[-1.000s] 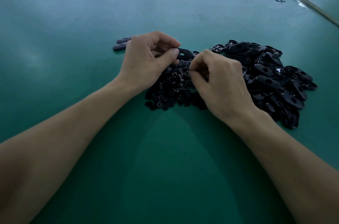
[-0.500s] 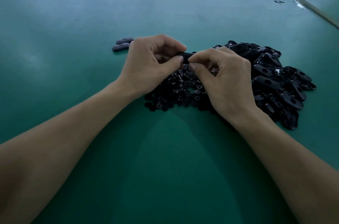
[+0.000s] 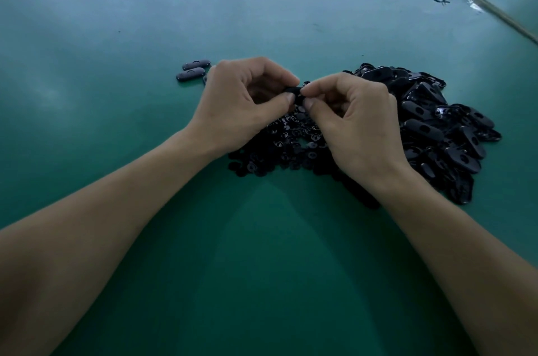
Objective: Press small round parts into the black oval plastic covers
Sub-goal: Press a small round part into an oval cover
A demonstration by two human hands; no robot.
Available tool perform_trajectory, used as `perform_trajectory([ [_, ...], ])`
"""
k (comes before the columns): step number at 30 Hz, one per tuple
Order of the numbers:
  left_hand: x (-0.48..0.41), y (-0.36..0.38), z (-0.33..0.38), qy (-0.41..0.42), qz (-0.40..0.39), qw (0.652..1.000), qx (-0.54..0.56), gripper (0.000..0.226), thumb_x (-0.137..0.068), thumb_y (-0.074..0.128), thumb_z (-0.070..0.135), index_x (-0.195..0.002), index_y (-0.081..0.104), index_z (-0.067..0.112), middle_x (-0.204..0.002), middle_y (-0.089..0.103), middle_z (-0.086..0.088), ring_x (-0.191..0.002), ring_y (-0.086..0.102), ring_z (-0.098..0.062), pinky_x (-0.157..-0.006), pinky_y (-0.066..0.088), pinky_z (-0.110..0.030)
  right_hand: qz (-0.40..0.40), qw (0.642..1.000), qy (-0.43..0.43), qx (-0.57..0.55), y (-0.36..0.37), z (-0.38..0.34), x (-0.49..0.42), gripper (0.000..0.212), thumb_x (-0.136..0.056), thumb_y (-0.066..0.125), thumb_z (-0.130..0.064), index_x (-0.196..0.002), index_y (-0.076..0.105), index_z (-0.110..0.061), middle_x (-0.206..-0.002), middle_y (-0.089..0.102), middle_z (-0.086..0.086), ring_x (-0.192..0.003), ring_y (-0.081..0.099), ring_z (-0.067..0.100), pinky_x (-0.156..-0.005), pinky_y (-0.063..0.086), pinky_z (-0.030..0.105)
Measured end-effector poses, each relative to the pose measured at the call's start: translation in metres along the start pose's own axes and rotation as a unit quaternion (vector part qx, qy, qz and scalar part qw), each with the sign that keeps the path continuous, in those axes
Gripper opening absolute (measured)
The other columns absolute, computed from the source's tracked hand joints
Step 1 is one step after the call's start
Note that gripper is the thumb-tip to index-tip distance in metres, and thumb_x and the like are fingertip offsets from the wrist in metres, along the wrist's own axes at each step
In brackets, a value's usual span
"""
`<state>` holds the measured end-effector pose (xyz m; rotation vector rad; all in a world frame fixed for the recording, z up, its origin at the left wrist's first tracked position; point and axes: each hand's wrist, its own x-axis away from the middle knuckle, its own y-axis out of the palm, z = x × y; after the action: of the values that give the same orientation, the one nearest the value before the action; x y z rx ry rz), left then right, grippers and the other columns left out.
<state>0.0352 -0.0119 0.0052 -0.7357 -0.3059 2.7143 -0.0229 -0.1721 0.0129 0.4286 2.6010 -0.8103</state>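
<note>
Item: black oval cover (image 3: pixel 294 90), pinched by left hand (image 3: pixel 238 105); right hand (image 3: pixel 358 122) pinches its end, round part hidden. Best seated squarely, pressed evenly.

Black oval covers (image 3: pixel 431 125) and glossy black round parts (image 3: pixel 279 146) on a plain green table (image 3: pixel 116 20); two finished covers (image 3: pixel 193 70) look greyish.

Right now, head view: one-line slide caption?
The left hand and right hand pinch one black oval cover over the round-parts pile; loose covers heaped right.
</note>
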Motion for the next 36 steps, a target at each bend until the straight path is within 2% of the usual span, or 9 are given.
perform_trajectory([
  [8,0.0013,0.0011,0.0007,0.026,-0.008,0.999,-0.039,0.025,-0.082,0.073,0.003,-0.09,0.07,0.026,-0.085,0.076,0.002,-0.077,0.074,-0.015,-0.076,0.06,-0.028,0.01,1.0,0.021,0.019,-0.0016,-0.0007,-0.0009,0.028,-0.085,0.074,-0.02,-0.079,0.051,-0.035,-0.076,0.067,-0.01,-0.076,0.066,0.008,-0.072,0.055,0.032],
  [13,0.0031,0.0025,0.0001,0.067,-0.011,0.993,-0.093,0.025,-0.082,0.073,0.004,-0.095,0.069,0.024,-0.087,0.075,0.003,-0.078,0.073,-0.013,-0.075,0.06,-0.03,0.004,0.999,0.025,0.026,-0.0025,-0.0021,-0.0003,0.032,-0.084,0.075,-0.018,-0.076,0.048,-0.032,-0.078,0.068,-0.005,-0.077,0.066,0.016,-0.072,0.055,0.04],
  [18,0.003,0.0031,0.0011,0.102,0.004,0.982,-0.159,0.026,-0.08,0.076,0.005,-0.097,0.069,0.023,-0.085,0.071,0.015,-0.077,0.07,-0.005,-0.075,0.056,-0.02,0.009,0.999,0.015,0.039,-0.0013,-0.0035,0.0016,0.028,-0.083,0.076,-0.018,-0.073,0.052,-0.028,-0.074,0.067,-0.008,-0.069,0.062,0.009,-0.062,0.048,0.025],
  [22,0.0018,0.0017,0.0005,0.097,0.009,0.981,-0.169,0.016,-0.083,0.076,0.01,-0.098,0.072,0.013,-0.085,0.072,0.01,-0.076,0.07,-0.006,-0.076,0.056,-0.022,0.003,0.998,-0.009,0.055,-0.0014,-0.005,0.003,0.031,-0.085,0.072,-0.013,-0.072,0.053,-0.033,-0.069,0.065,-0.011,-0.06,0.058,0.007,-0.056,0.042,0.016],
  [25,0.0014,0.002,0.0002,0.092,0.013,0.981,-0.169,0.014,-0.084,0.075,0.011,-0.098,0.072,0.013,-0.084,0.071,0.013,-0.078,0.07,-0.007,-0.076,0.057,-0.025,0.006,0.999,-0.018,0.044,-0.0016,-0.0069,0.0034,0.03,-0.085,0.073,-0.011,-0.075,0.056,-0.033,-0.071,0.067,-0.012,-0.063,0.062,0.007,-0.059,0.047,0.017],
  [28,0.0012,0.0025,-0.0001,0.087,0.017,0.985,-0.151,0.015,-0.085,0.074,0.011,-0.097,0.069,0.019,-0.085,0.069,0.018,-0.076,0.07,-0.009,-0.075,0.056,-0.022,0.016,0.999,-0.02,0.025,-0.0012,-0.0066,0.0037,0.026,-0.083,0.075,-0.01,-0.076,0.06,-0.029,-0.072,0.068,-0.014,-0.066,0.064,0.004,-0.061,0.046,0.011],
  [31,0.0009,0.0025,0.0001,0.08,0.022,0.988,-0.131,0.022,-0.084,0.073,0.01,-0.095,0.064,0.028,-0.082,0.069,0.018,-0.073,0.069,-0.013,-0.073,0.057,-0.027,0.018,0.999,-0.027,0.032,0.0009,-0.005,0.004,0.014,-0.083,0.076,-0.012,-0.092,0.07,-0.021,-0.084,0.068,-0.011,-0.075,0.065,0.003,-0.07,0.047,0.008],
  [34,0.0008,0.0021,0.0002,0.067,0.013,0.993,-0.098,0.027,-0.085,0.071,0.01,-0.093,0.062,0.034,-0.082,0.07,0.015,-0.076,0.069,-0.019,-0.073,0.058,-0.035,-0.002,0.998,-0.03,0.056,0.0004,-0.002,0.0018,0.026,-0.088,0.072,-0.017,-0.113,0.072,-0.02,-0.1,0.067,-0.007,-0.087,0.065,0.004,-0.081,0.05,0.015],
  [36,0.0004,0.0014,-0.0005,0.056,0.005,0.995,-0.077,0.027,-0.085,0.072,0.011,-0.094,0.062,0.034,-0.085,0.071,0.011,-0.077,0.071,-0.021,-0.075,0.059,-0.036,-0.011,0.999,-0.023,0.027,0.0,-0.0009,0.0011,0.024,-0.089,0.07,-0.015,-0.113,0.073,-0.018,-0.097,0.071,-0.009,-0.089,0.068,0.002,-0.086,0.054,0.021],
])
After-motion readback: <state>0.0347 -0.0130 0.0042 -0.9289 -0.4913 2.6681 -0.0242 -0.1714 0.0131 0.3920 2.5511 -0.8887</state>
